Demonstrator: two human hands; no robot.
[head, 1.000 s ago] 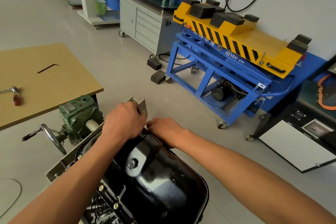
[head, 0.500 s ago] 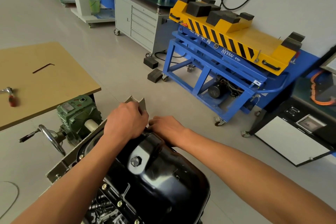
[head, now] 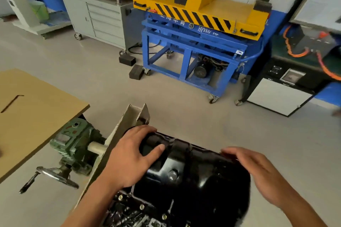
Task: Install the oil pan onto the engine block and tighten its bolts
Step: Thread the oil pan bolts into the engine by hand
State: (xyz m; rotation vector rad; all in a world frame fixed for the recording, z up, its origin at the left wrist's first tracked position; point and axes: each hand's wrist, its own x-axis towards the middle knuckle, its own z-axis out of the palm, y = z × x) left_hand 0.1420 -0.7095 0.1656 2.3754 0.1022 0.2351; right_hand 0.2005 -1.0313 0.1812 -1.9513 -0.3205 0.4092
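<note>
Oil pan (head: 193,177): black pressed steel, glossy. It sits sump-up on the engine block (head: 129,212), which hangs on the stand plate (head: 127,121).

Left hand (head: 129,156) wraps the pan's far end, fingers curled over the edge, thumb laid on top. Right hand (head: 258,169) is at the pan's right rim, fingers bent. It is blurred, so I cannot tell whether they grip or only touch.

Small bolts (head: 141,207) show along the near-left flange. Seated or loose: cannot tell.

Handling judgement:
- Rigid shell, moderate weight, a two-hand job.
- Paint looks slick, possibly oily, so palms on the domed sump would probably slide.
- Better hold: opposite ends or the flange lip, fingers hooked under.
- Flange is thin and likely sharp-edged. Levering it could bend it and spoil the seal.
- Avoid the drain plug (head: 172,174); it offers nothing to grip.
- Shift the pan level until the holes line up.
</note>
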